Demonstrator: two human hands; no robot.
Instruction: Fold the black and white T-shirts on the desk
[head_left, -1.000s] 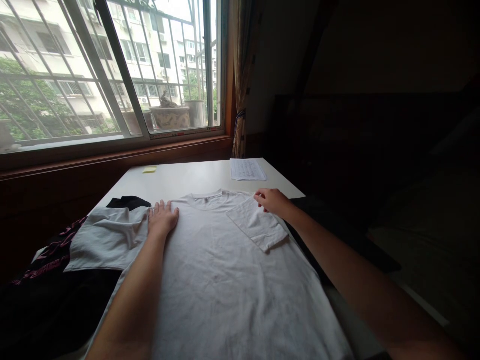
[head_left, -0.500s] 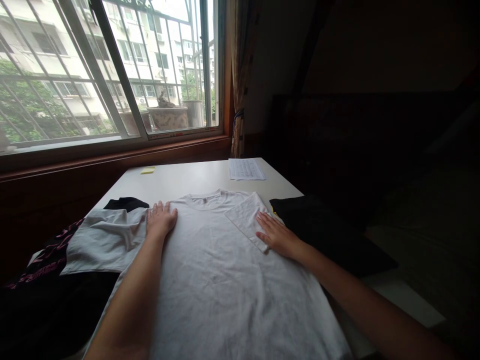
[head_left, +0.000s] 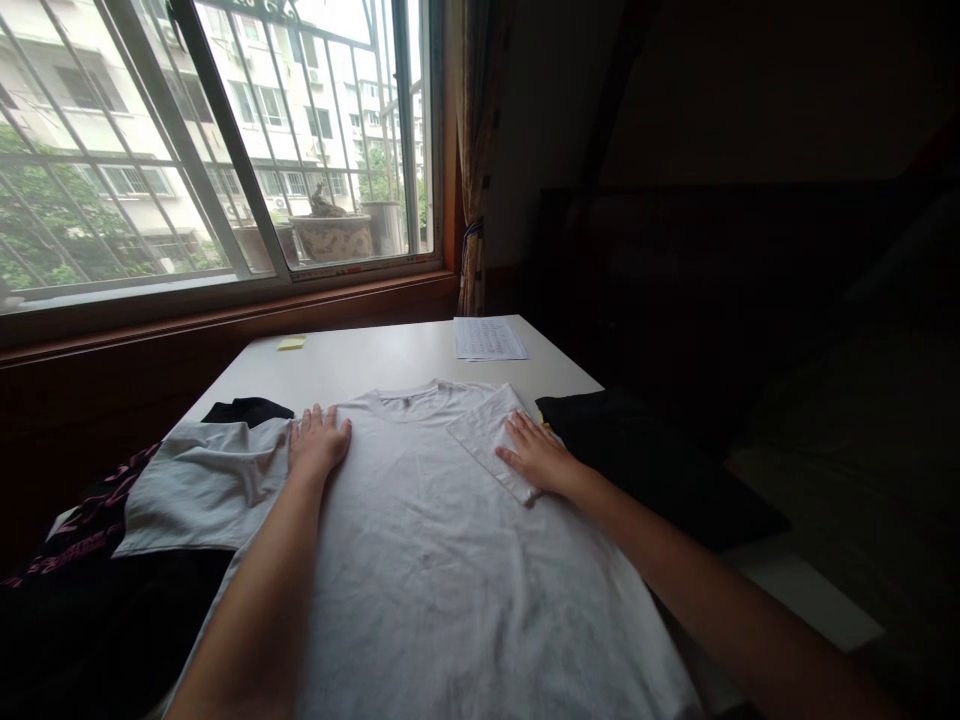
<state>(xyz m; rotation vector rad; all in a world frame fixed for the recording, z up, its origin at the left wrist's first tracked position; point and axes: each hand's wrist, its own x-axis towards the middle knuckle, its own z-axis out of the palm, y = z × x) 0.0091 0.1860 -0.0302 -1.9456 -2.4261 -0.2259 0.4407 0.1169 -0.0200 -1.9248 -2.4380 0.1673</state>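
Illegible pink lettering (head_left: pixel 86 545) on black garment (head_left: pixel 135 610), print on paper (head_left: pixel 491 339).

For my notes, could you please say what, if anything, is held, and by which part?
Nothing is held: the left hand lies flat on the white shirt, the right hand on its folded sleeve.

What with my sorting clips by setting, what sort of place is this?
Probably a room in a home: a beige patterned cloth curtain is tied beside a wide glass window, and a white short-sleeved fabric T-shirt lies spread on a flat white table.
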